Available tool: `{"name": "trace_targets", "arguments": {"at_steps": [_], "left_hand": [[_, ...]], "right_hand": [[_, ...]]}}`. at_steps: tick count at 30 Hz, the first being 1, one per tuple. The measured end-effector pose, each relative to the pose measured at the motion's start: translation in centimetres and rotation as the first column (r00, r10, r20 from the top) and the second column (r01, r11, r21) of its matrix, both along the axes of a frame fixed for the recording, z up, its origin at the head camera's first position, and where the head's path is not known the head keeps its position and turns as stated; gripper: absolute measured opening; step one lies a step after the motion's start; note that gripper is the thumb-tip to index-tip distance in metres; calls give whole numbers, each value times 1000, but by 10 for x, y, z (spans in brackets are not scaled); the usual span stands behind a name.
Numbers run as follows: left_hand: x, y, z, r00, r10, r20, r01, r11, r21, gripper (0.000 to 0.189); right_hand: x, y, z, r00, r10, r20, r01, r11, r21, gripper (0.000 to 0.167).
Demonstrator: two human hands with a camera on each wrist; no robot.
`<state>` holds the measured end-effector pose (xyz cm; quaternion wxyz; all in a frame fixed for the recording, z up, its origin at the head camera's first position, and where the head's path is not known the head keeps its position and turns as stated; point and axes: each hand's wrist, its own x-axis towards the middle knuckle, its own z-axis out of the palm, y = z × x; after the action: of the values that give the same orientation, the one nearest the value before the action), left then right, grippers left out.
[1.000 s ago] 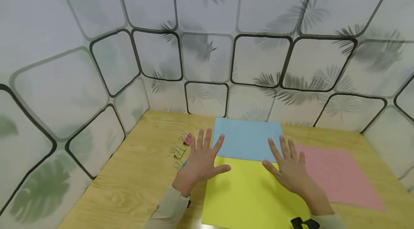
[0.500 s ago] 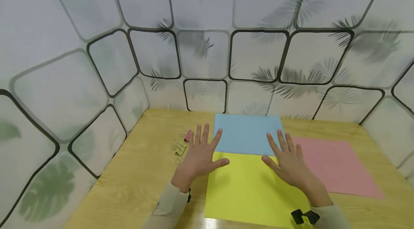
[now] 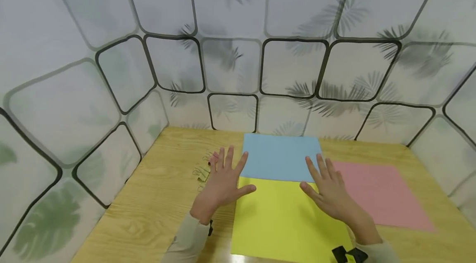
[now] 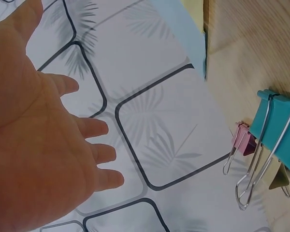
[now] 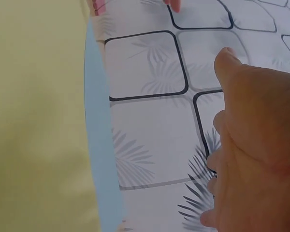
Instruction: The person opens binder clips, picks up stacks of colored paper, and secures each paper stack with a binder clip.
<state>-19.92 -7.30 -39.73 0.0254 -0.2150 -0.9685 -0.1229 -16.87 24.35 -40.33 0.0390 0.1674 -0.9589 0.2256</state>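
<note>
My left hand (image 3: 222, 184) hovers palm down with fingers spread, between the binder clips and the sheets of paper. It holds nothing. Over the right part of the yellow sheet (image 3: 286, 226) hangs my right hand (image 3: 332, 195), its fingers also spread and nothing in them. Behind the yellow sheet lies a blue sheet (image 3: 279, 155), and a pink sheet (image 3: 383, 197) is to the right. A pink binder clip (image 3: 213, 158) and a yellow-green one (image 3: 203, 174) show left of my left hand. The larger teal binder clip (image 4: 280, 125) appears in the left wrist view; in the head view my hand hides it.
The wooden table (image 3: 148, 213) carries the sheets and clips. A pale wall covering (image 3: 230, 65) with dark rounded outlines and leaf prints rises behind the table and along its left and right sides.
Both hands keep the same spread pose. My left hand has drifted slightly left, while the right has barely moved. The head view has shifted a little; the sheets and clips lie as before.
</note>
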Motion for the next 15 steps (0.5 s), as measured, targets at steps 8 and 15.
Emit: {"name": "trace_targets", "arguments": {"at_steps": [8, 15], "left_hand": [[0, -2, -3, 1000, -9, 4, 9, 1000, -9, 92], [0, 0, -2, 1000, -23, 1, 23, 1000, -6, 91]], "right_hand": [[0, -4, -6, 999, -6, 34, 5, 1000, 20, 76], [0, -3, -8, 999, 24, 33, -24, 999, 29, 75]]}}
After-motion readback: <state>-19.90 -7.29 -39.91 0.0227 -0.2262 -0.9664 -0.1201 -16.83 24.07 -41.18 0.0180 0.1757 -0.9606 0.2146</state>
